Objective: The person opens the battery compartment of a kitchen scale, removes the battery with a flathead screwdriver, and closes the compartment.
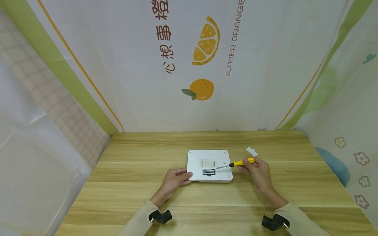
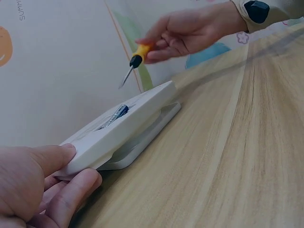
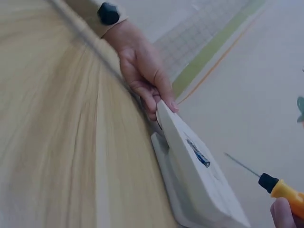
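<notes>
A white flat device (image 1: 195, 164) with rounded corners, its kind not certain, lies with its labelled, screw-cornered face up. Silver batteries (image 1: 209, 171) sit in its uncovered compartment. My left hand (image 1: 174, 180) grips the device's left edge, thumb on top and fingers beneath; in the left wrist view a thinner white plate (image 2: 137, 149) shows under the body. My right hand (image 1: 260, 172) holds a screwdriver (image 1: 243, 162) by its yellow handle. Its metal tip points left over the device, near the batteries; the wrist views show it apart from the surface.
A small white battery cover (image 1: 252, 151) lies on the wooden table (image 1: 141, 196), just beyond my right hand. Behind the table hangs a printed cloth (image 1: 147, 108) with orange pictures, and further cloth borders both sides.
</notes>
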Demonstrator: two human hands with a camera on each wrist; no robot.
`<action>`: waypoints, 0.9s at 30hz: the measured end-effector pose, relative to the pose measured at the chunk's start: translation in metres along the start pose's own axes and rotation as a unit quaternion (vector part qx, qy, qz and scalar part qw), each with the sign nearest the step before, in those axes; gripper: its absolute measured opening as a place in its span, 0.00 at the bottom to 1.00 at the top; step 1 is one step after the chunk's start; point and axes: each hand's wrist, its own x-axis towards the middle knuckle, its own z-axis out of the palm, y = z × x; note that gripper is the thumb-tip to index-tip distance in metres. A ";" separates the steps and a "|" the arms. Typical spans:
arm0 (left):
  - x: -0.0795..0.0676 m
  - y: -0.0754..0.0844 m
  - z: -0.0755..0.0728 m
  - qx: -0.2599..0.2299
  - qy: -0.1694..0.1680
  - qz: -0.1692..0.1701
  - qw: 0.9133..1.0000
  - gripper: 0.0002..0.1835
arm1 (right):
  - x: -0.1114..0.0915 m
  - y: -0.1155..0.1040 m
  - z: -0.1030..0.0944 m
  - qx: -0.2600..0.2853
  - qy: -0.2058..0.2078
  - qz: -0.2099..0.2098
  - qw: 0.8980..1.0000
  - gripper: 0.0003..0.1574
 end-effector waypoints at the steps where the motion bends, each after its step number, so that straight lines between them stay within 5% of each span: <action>1: 0.000 0.000 0.000 0.000 0.000 0.000 1.000 0.21 | -0.001 -0.003 0.001 -0.023 -0.003 -0.027 0.999 0.27; 5: -0.001 0.001 0.000 0.000 0.002 -0.001 1.000 0.21 | -0.005 -0.014 0.007 -0.097 -0.018 -0.123 0.988 0.22; 9: -0.001 0.002 0.000 -0.001 0.002 -0.001 1.000 0.22 | -0.009 -0.019 0.016 -0.141 -0.018 -0.171 0.975 0.16; 16: -0.001 0.001 0.000 0.001 0.001 0.000 1.000 0.23 | -0.011 -0.016 0.025 -0.189 -0.013 -0.192 0.963 0.12; 27: 0.000 -0.001 0.000 0.001 0.001 0.001 1.000 0.22 | -0.012 -0.014 0.028 -0.212 -0.018 -0.185 0.959 0.12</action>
